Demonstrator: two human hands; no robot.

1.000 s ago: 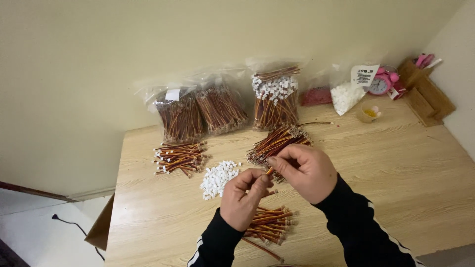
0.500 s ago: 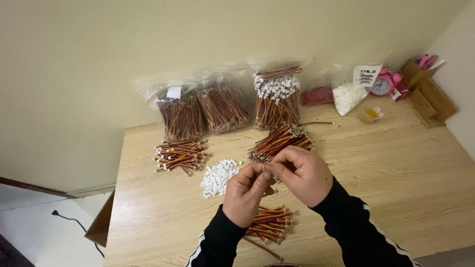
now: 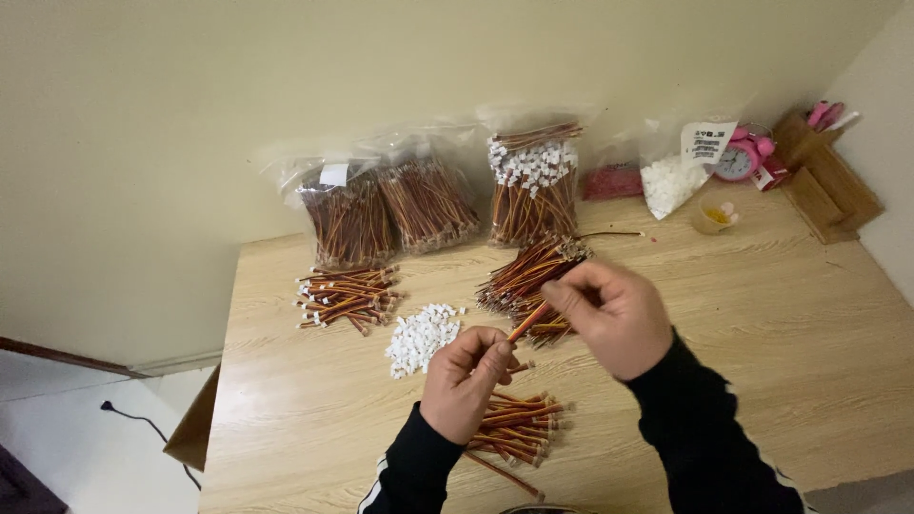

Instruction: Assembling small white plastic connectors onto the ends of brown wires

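Note:
My right hand [image 3: 614, 314] pinches one short red-and-orange wire lead [image 3: 526, 323] by its upper end. My left hand [image 3: 468, 381] grips the lower end of the same lead between thumb and fingers. Both hands hover over the wooden table [image 3: 762, 362]. Below my left hand lies a small pile of wire leads [image 3: 519, 428]. Behind my right hand is a larger loose bundle of leads [image 3: 528, 271]. A heap of small white plastic connectors [image 3: 419, 338] lies left of my hands.
Another pile of leads with white ends [image 3: 347, 295] lies at the left. Three clear bags of leads [image 3: 428, 205] lean on the wall. At the back right are a bag of white parts [image 3: 671, 181], a pink clock [image 3: 743, 157], a small cup [image 3: 712, 217] and wooden boxes [image 3: 824, 181].
My hands have drawn slightly apart. The right hand rose up and to the right, so the lead between the hands now shows.

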